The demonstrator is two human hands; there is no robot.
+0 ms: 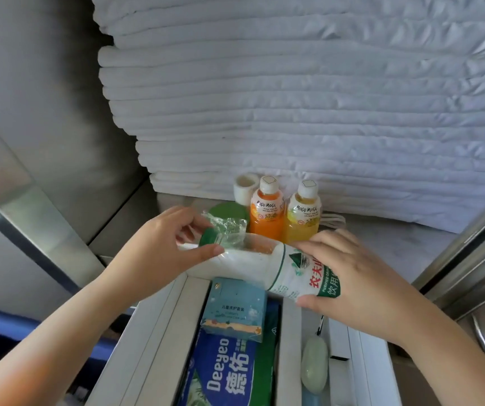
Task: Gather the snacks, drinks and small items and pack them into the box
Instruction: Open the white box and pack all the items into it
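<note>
Both hands hold a big water bottle (pixel 264 268) lying on its side over the far end of the open white box (pixel 159 332). The left hand (pixel 159 247) pinches the end with the green cap (pixel 207 238) and crinkly plastic wrap. The right hand (pixel 349 276) wraps around the label end. Inside the box are a small blue carton (pixel 235 309) and a blue wipes pack (pixel 223 373). Behind the bottle stand an orange drink (pixel 266 212) and a yellow drink (pixel 302 215), touching, in front of stacked white cloth (pixel 294 98).
</note>
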